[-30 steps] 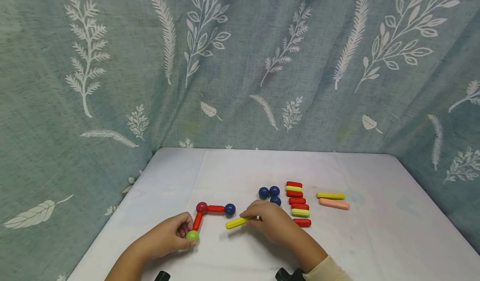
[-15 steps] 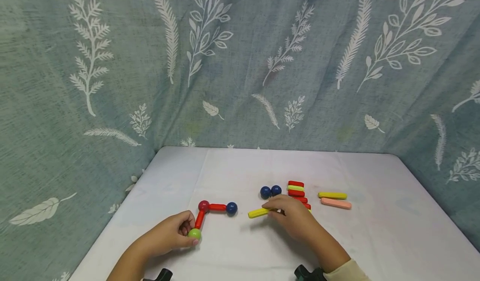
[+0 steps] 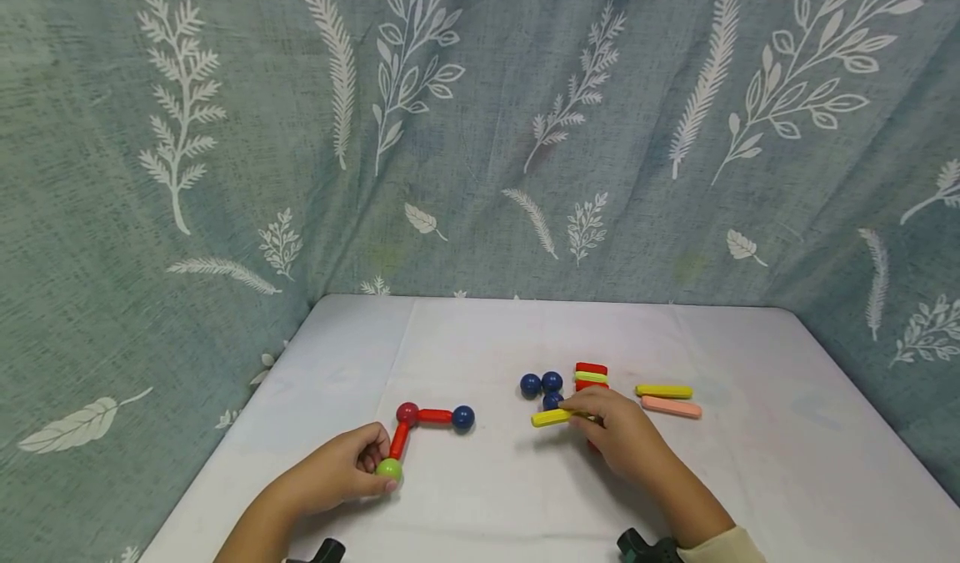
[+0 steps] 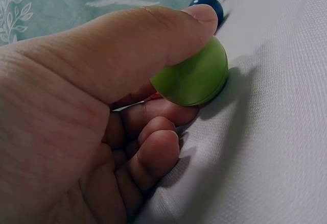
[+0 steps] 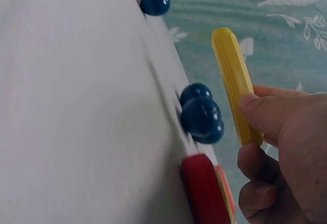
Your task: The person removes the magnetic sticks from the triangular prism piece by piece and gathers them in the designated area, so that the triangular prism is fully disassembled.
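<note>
My left hand (image 3: 341,470) pinches a green ball (image 4: 196,76) between thumb and fingers, low on the table. A red rod (image 3: 400,440) joins that ball to a red ball (image 3: 407,414), and a second red rod (image 3: 435,416) runs on to a blue ball (image 3: 463,418). My right hand (image 3: 618,431) holds a long yellow rod (image 5: 235,81) by one end, raised off the cloth. Close to it in the head view lie loose blue balls (image 3: 530,385) and a column of short red and light-green rods (image 3: 592,368), partly hidden behind the hand.
Another yellow rod (image 3: 664,391) and a salmon rod (image 3: 671,408) lie to the right. White cloth covers the table (image 3: 480,338). A leaf-patterned teal curtain (image 3: 480,129) hangs behind it and along the sides.
My right hand has moved right with the yellow rod, away from the joined pieces to beside the loose balls and short rods. My left hand keeps its grip on the green ball.
</note>
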### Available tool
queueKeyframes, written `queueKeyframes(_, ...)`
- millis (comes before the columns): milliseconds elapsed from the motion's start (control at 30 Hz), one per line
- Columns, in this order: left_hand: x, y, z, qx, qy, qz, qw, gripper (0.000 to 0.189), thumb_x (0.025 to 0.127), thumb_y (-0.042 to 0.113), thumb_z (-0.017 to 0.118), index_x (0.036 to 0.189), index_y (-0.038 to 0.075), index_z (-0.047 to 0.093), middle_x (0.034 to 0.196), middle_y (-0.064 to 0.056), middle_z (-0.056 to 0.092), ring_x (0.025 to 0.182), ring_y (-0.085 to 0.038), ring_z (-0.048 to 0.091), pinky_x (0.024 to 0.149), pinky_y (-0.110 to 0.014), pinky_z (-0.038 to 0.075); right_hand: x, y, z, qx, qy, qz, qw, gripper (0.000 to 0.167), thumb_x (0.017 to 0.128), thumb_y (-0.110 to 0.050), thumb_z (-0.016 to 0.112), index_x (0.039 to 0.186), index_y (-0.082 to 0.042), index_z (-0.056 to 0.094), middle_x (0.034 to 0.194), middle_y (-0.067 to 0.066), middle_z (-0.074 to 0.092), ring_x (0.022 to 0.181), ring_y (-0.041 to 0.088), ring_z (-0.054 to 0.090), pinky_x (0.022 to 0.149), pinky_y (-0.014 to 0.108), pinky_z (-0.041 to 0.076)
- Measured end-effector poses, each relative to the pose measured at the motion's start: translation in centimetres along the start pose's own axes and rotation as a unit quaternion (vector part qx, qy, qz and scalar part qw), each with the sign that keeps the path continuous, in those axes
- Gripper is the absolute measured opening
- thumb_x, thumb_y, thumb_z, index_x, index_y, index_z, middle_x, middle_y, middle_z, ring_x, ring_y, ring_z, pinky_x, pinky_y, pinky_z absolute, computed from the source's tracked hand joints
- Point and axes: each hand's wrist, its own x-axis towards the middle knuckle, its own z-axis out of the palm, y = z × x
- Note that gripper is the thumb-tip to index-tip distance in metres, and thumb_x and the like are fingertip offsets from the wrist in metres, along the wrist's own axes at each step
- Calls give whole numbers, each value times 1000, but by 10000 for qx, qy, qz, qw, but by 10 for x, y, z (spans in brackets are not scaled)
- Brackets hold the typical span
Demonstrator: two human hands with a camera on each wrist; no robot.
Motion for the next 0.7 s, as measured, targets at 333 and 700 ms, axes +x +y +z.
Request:
queueKeyframes(333, 0, -1, -1, -3, 47, -57, 10000, 48, 79, 32, 93, 101, 11, 55, 89, -4, 58, 84, -19, 55, 67, -29, 48, -5, 21, -14, -95, 233, -38, 9997, 27, 95, -18, 79, 120, -29, 78, 122, -11, 71, 118, 14, 65, 100, 44, 55)
queueKeyframes(700, 1, -3, 0, -47, -57, -35, 10000, 47, 80, 31, 93, 102, 11, 56, 89, -5, 58, 84, -19, 55, 67, -29, 48, -22, 48, -33, -482, 443, 399, 9971, 28, 95, -17, 79, 120, -28, 78, 128, -2, 71, 106, 19, 65, 83, 35, 55)
